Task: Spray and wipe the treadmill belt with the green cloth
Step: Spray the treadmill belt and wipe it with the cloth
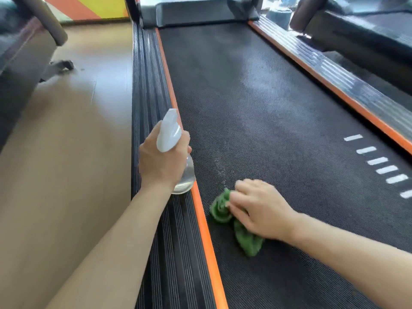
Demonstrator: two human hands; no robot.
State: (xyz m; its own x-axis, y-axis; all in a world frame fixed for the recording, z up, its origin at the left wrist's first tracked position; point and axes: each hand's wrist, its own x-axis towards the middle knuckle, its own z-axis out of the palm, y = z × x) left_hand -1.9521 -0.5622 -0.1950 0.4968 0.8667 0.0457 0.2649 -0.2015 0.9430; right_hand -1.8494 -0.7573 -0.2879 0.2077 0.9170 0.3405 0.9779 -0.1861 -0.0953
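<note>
A tan wooden floor (66, 152) lies at the left, beside the black ribbed side rail (151, 108) of the treadmill. Over that rail's orange edge strip (201, 219) the left hand (161, 162) is curled round a clear plastic spray bottle with a white trigger head (170, 132), nozzle pointing far. To its right, on the near part of the black textured treadmill belt (256, 97), the right hand (258, 208) presses down on the crumpled green cloth (244, 237), fingers bent over it. White dashes (376, 161) mark the belt's right edge
</note>
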